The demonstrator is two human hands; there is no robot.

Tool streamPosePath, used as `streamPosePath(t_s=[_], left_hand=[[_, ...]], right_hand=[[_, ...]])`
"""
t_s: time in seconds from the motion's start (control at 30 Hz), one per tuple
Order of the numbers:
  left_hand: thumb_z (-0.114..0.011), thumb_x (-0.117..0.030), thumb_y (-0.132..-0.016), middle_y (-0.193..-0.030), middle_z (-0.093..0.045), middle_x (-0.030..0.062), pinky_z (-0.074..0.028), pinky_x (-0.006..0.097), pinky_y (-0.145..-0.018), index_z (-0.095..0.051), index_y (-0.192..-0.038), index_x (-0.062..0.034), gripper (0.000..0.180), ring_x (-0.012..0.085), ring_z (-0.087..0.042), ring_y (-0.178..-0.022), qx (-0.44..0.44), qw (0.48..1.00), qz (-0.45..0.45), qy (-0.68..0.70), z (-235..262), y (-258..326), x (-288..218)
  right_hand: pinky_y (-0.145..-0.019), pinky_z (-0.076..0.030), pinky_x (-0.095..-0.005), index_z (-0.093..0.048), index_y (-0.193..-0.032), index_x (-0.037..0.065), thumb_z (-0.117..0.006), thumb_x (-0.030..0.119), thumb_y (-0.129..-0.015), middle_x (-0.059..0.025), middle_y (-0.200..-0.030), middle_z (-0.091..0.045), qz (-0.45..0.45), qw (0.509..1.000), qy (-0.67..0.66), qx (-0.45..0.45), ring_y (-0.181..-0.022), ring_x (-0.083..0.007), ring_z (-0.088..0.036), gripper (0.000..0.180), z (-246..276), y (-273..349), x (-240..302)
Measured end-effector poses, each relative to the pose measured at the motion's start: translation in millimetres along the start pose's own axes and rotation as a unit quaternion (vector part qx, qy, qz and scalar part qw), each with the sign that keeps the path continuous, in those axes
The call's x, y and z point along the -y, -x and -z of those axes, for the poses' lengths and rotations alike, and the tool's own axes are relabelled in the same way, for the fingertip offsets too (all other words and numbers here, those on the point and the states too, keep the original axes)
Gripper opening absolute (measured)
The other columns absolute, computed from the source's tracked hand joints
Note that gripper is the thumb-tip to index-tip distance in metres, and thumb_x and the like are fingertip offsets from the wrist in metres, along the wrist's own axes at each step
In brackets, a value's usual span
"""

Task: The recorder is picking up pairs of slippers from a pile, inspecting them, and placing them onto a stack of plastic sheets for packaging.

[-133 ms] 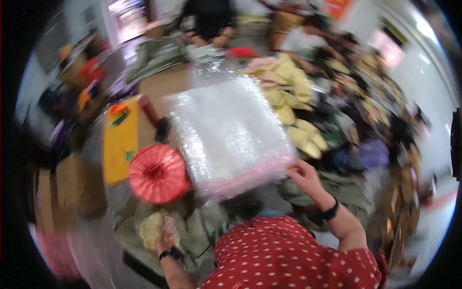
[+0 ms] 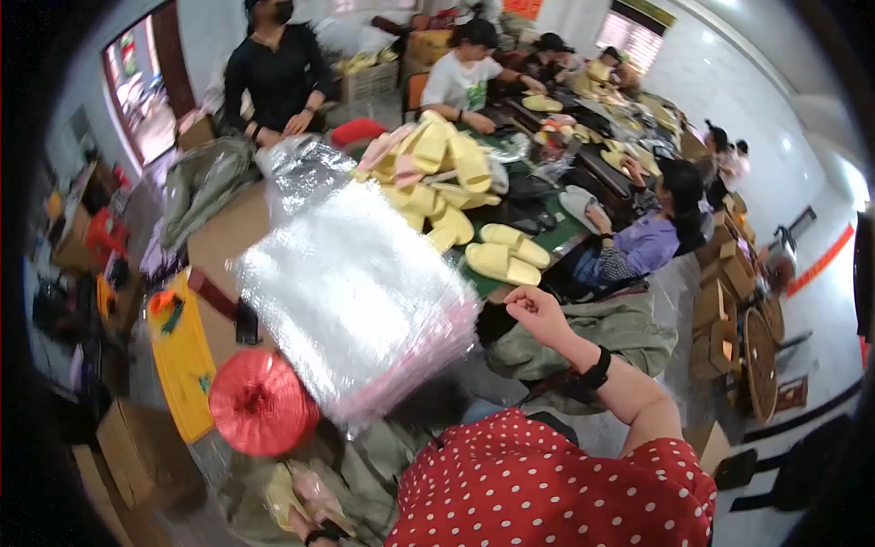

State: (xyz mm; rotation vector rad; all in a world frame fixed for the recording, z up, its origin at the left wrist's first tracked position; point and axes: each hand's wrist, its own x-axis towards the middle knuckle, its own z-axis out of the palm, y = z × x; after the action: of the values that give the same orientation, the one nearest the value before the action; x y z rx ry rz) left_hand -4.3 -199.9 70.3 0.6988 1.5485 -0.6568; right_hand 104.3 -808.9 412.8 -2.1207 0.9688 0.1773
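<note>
The right hand is held loosely curled, fingers bent and touching nothing, just right of the bag stack on the table. The left hand is closed on 1 yellow slipper, at the lower edge below the red twine spool.

stack of plastic bags: centre, on the table | spool of twine: at 7 o'clock of the stack, touching it | right hand: at 3 o'clock, near the stack | slippers: at 1 o'clock, behind the stack | left hand: at 6 o'clock, below the spool
</note>
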Motion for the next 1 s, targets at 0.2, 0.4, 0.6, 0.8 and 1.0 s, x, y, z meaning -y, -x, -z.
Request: streamPosePath(t_s=[0.2,0.4,0.6,0.8,1.0], left_hand=[[-0.054,-0.033,-0.099,-0.141,-0.049,0.0195,-0.035,0.045,-0.110,-0.050,-0.137,-0.0010,0.050,0.0368,-0.048,-0.129,-0.162,0.556,-0.762,-0.290,-272.6,-63.0,-307.4],[-0.069,-0.018,-0.088,-0.147,-0.043,0.0197,-0.028,0.048,-0.114,-0.054,-0.132,-0.0034,0.049,0.0372,-0.037,-0.139,0.039,0.308,-0.881,-0.358,-458.3,176.3,-137.9],[-0.076,-0.021,-0.078,-0.158,-0.029,0.0203,-0.024,0.052,-0.117,-0.051,-0.138,-0.0075,0.066,0.0422,-0.021,-0.147,0.104,0.220,-0.771,-0.589,-554.5,201.1,-74.9],[-0.084,-0.027,-0.066,-0.156,-0.030,0.0229,-0.026,0.053,-0.116,-0.054,-0.137,-0.0094,0.079,0.0440,-0.024,-0.145,0.077,0.246,-0.713,-0.653,-578.7,166.2,-77.4],[-0.086,-0.027,-0.061,-0.156,-0.031,0.0239,-0.027,0.053,-0.116,-0.056,-0.135,-0.0093,0.081,0.0447,-0.027,-0.144,0.066,0.255,-0.705,-0.659,-591.4,161.8,-72.3]], right_hand=[[-0.069,-0.050,-0.0284,-0.066,-0.106,0.000,-0.069,0.013,-0.086,-0.0053,-0.084,-0.065,0.044,0.956,-0.198,-0.213,-0.077,-0.0131,-0.061,0.024,-168.4,-271.1,-169.0],[-0.079,-0.053,-0.0411,-0.066,-0.108,0.000,-0.072,0.020,-0.074,-0.0157,-0.093,-0.068,-0.007,0.951,-0.046,-0.306,-0.088,-0.0312,-0.065,0.039,-165.1,-406.1,-249.7],[-0.096,-0.042,-0.0484,-0.054,-0.118,-0.007,-0.065,0.018,-0.077,-0.0262,-0.113,-0.058,-0.046,0.945,0.118,-0.301,-0.110,-0.0412,-0.053,0.050,-154.6,-517.3,-245.4],[-0.096,-0.047,-0.0482,-0.057,-0.119,-0.008,-0.067,0.024,-0.082,-0.0257,-0.110,-0.062,-0.092,0.978,0.045,-0.180,-0.111,-0.0406,-0.056,0.050,-145.6,-570.0,-258.4],[-0.083,-0.051,-0.0486,-0.064,-0.100,-0.005,-0.070,0.023,-0.076,-0.0259,-0.095,-0.065,-0.045,0.969,0.040,-0.238,-0.095,-0.0406,-0.062,0.038,-165.9,-557.0,-268.7]])
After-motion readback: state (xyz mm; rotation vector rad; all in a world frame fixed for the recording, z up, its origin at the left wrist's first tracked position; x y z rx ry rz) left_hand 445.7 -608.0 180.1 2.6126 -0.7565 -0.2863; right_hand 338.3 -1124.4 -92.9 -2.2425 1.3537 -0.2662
